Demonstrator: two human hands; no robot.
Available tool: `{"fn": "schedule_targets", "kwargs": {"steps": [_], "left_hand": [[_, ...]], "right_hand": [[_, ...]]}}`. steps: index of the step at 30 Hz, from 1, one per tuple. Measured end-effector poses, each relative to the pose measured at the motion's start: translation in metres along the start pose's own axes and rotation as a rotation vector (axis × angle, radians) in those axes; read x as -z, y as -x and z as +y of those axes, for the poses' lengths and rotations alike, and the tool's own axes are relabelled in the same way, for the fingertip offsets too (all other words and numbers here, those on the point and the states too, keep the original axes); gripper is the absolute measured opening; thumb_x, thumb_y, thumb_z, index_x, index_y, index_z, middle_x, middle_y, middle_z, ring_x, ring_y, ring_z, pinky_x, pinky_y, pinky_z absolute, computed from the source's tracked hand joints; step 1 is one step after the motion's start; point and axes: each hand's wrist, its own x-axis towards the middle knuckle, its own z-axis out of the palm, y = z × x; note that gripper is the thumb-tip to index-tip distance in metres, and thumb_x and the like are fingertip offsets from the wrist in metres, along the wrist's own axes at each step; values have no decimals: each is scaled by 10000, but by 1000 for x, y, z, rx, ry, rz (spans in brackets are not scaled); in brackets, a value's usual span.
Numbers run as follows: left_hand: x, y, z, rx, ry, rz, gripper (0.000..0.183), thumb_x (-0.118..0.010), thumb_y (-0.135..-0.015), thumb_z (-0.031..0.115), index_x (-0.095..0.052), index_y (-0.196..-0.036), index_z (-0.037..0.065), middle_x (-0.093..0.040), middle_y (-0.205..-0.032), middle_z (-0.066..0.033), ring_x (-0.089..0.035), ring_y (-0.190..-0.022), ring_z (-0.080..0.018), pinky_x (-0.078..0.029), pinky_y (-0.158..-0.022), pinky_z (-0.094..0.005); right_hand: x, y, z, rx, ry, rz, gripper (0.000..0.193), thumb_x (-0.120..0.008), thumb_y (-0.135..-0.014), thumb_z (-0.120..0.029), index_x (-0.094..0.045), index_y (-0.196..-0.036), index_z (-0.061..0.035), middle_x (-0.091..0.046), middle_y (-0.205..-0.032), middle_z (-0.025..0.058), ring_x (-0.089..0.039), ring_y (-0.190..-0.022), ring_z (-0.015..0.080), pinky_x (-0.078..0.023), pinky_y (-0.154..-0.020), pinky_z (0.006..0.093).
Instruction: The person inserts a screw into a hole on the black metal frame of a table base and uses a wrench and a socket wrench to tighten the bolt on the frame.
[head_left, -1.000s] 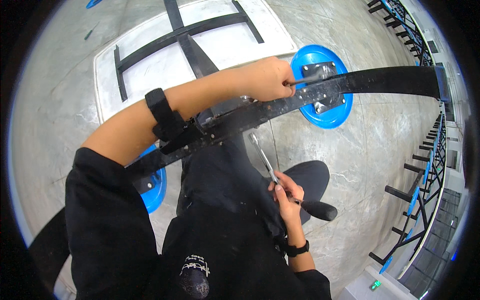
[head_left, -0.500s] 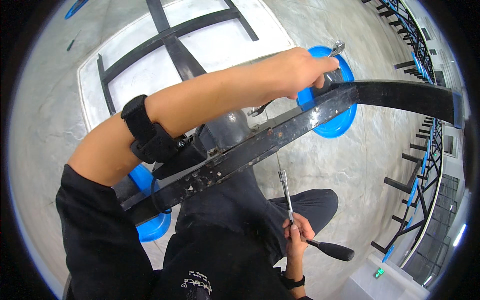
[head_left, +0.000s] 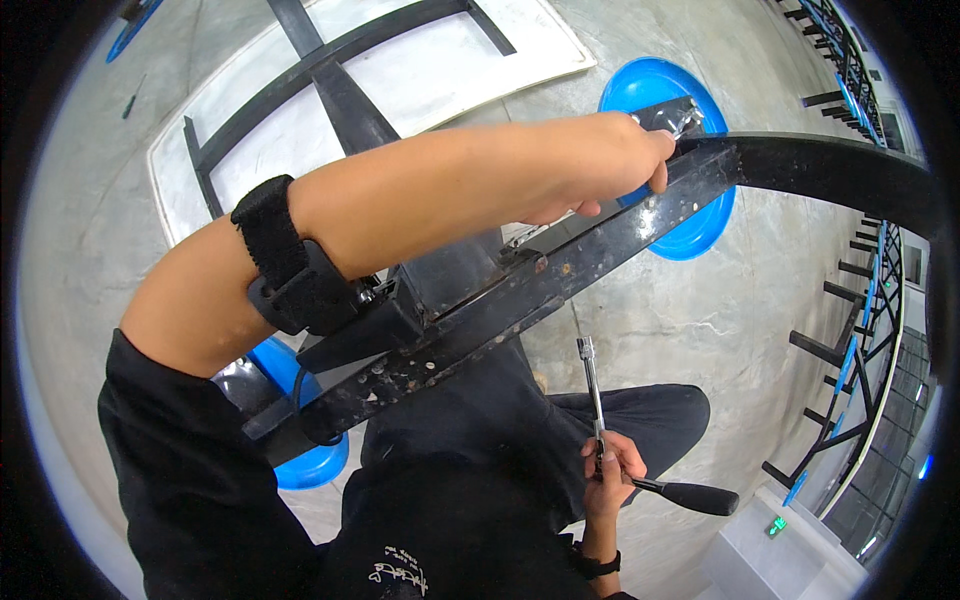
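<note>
My left hand reaches across a black metal frame beam, fingers closed around a wrench. The wrench's shiny end shows past the knuckles, by the beam's right end; most of its shaft is hidden by the hand. Lower down, my right hand is wrapped round a ratchet wrench with a long shiny extension and socket pointing up and away from me. Its black handle sticks out to the right. The socket stands apart from the beam.
Blue round dishes lie under the beam's right end and left end. A curved black arm extends right. Beyond the beam, a white board lies beneath black frame bars. A thin tool rests on the floor.
My left hand has moved slightly right and down with the wrench, closer to the beam. My right hand and the ratchet wrench sit a little further right in view.
</note>
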Motion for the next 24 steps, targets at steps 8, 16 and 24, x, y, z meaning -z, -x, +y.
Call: {"fn": "schedule_targets", "kwargs": {"steps": [8, 16, 24], "left_hand": [[-1, 3, -6, -90, 125, 57, 390, -338, -962, 403, -508, -755, 120, -318, -614, 60, -297, -609, -93, -317, -668, -283], [-9, 7, -3, -48, 62, 79, 389, -378, -948, 420, -507, -745, 114, -316, -608, 59, -292, -599, -100, -319, -650, -276], [-11, 0, -4, 68, 66, 198, 389, -378, -948, 419, -489, -729, 117, -323, -654, 41, -304, -660, -103, -333, -688, -332]], "right_hand": [[11, -6, -6, 81, -37, -29, 211, -525, -852, -119, -556, -970, 52, -597, -724, 170, -424, -458, 92, -316, -432, 192], [15, -17, -8, 65, 5, -93, 200, -493, -843, -78, -560, -976, 57, -599, -749, 173, -435, -467, 95, -342, -457, 197], [16, -23, -6, 85, 21, -170, 203, -493, -826, -65, -576, -960, 61, -609, -747, 160, -468, -485, 99, -382, -470, 204]]}}
